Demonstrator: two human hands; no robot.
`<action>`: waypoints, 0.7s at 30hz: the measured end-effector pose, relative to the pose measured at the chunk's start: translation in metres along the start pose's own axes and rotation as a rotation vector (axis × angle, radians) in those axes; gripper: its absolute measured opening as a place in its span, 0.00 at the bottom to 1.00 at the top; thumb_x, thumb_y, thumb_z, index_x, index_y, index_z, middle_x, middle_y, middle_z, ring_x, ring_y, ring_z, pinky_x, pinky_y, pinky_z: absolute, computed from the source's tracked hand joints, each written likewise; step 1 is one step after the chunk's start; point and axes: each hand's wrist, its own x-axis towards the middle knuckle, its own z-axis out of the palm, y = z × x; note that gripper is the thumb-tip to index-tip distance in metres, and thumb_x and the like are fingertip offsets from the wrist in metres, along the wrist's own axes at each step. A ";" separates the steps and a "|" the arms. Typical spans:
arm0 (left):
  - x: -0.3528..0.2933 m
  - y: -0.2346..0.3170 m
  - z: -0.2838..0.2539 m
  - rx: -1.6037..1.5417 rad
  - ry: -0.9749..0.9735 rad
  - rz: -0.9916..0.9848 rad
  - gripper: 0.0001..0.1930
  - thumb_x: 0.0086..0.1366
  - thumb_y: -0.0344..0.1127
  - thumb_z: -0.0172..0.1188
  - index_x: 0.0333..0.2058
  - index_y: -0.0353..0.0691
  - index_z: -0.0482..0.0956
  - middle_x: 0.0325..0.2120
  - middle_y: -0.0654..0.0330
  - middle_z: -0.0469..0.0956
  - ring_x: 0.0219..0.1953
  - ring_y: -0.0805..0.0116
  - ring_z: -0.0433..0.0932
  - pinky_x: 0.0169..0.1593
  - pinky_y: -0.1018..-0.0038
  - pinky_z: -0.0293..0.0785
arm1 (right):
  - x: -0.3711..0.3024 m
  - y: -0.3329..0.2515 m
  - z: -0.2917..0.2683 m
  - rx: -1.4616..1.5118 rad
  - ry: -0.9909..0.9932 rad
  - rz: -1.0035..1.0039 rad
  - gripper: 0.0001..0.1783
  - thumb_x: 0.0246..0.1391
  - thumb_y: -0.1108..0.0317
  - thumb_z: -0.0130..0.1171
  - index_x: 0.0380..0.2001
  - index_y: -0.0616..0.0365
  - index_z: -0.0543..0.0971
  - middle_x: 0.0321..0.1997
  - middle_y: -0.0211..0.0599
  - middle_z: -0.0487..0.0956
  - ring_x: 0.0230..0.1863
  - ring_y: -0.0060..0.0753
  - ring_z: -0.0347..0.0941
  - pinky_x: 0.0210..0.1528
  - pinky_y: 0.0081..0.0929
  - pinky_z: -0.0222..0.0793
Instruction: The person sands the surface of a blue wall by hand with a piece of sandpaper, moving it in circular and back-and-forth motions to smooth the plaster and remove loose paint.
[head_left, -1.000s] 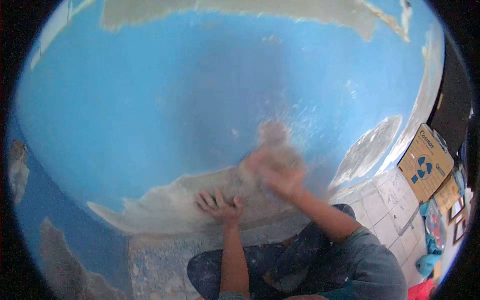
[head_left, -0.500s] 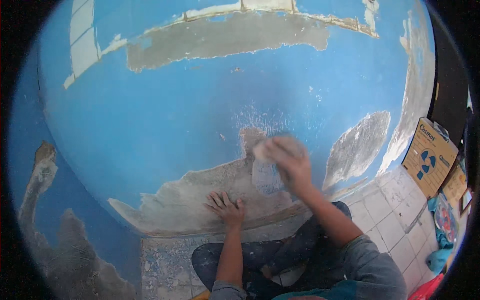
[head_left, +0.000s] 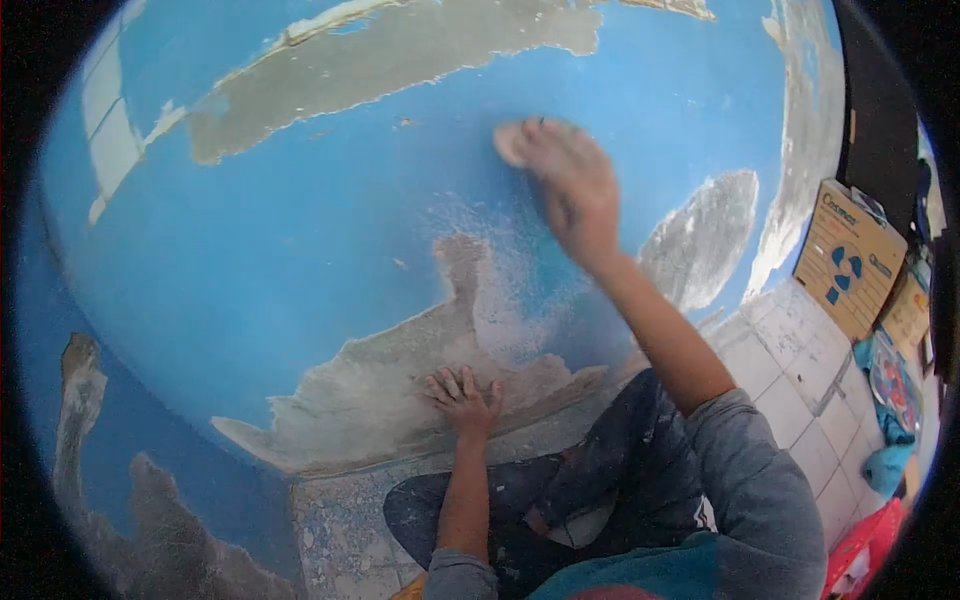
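Before me stands a blue painted wall (head_left: 270, 250) with ragged patches where the paint is off. My right hand (head_left: 580, 195), slightly smeared by motion, is pressed up against the blue paint. Its fingers close round a pale tan pad (head_left: 509, 143); only one rounded edge shows, so its exact kind is unclear. Low on the wall, my left hand (head_left: 466, 403) lies flat with fingers spread on a bare grey patch (head_left: 350, 400). Between the two hands, whitish scuffed paint (head_left: 505, 290) borders that patch.
Paint flakes litter the floor tiles (head_left: 345, 530) at the wall's foot. My crossed legs (head_left: 520, 500) are close to the wall. Rightward stand a cardboard box (head_left: 850, 260) with a fan picture, a teal cloth (head_left: 887, 468) and a red item (head_left: 865, 545).
My right hand has moved up the wall with the pale pad, from beside the grey patch to higher blue paint. The left stays flat on the patch. The view has shifted slightly.
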 end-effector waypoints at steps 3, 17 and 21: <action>-0.003 -0.003 0.002 -0.014 -0.025 -0.015 0.42 0.59 0.59 0.52 0.66 0.49 0.45 0.67 0.49 0.38 0.68 0.36 0.36 0.60 0.28 0.33 | -0.118 -0.016 0.028 -0.010 -0.364 0.204 0.35 0.52 0.69 0.54 0.64 0.44 0.60 0.70 0.39 0.55 0.70 0.45 0.50 0.70 0.53 0.37; 0.005 0.003 0.005 0.128 0.154 0.104 0.46 0.58 0.63 0.54 0.64 0.37 0.50 0.66 0.45 0.45 0.66 0.36 0.44 0.63 0.36 0.38 | -0.110 0.003 -0.018 -0.124 -0.383 0.353 0.43 0.59 0.39 0.41 0.69 0.53 0.46 0.73 0.44 0.45 0.73 0.46 0.39 0.70 0.56 0.27; 0.011 0.001 0.006 0.165 0.212 0.125 0.47 0.57 0.65 0.54 0.64 0.38 0.50 0.66 0.45 0.46 0.66 0.37 0.45 0.63 0.36 0.38 | -0.202 -0.040 0.010 0.079 -0.586 0.349 0.44 0.58 0.37 0.41 0.69 0.52 0.47 0.72 0.42 0.47 0.73 0.45 0.40 0.69 0.62 0.23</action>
